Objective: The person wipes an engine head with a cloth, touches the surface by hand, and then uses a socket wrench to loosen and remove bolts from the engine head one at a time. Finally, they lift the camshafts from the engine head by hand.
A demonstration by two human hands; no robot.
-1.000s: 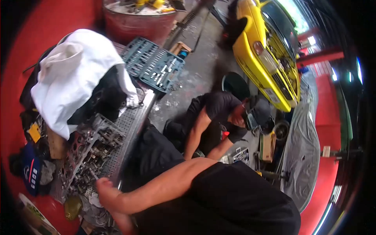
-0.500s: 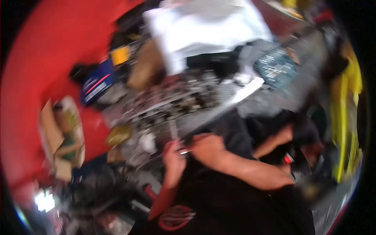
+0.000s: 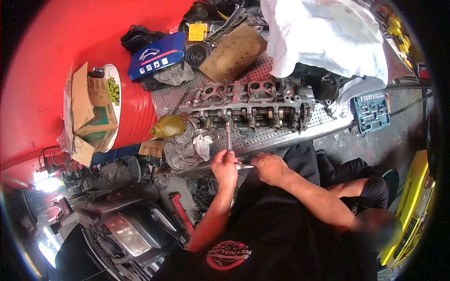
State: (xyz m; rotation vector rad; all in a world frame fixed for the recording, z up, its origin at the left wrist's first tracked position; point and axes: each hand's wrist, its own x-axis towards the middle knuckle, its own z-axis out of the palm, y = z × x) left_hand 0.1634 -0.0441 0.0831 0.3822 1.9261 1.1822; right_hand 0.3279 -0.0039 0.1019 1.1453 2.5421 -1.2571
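While fingers [image 3: 229,156] grip a ratchet [image 3: 244,166], teal case [image 3: 360,122], sockets [image 3: 372,97] inside

Desk [image 3: 323,119]: bare metal, perforated top, smooth front edge. Cylinder head [image 3: 255,100] lies lengthwise near the middle. Behind it, a brown board [image 3: 234,51], tilted. Right: dark engine part [image 3: 323,83], partly covered by white cloth [image 3: 323,37]. Left end: crumpled grey rag [image 3: 180,151], white rag [image 3: 203,146] touching it, yellowish bottle [image 3: 169,126] just beside; bottle's exact footing unclear.
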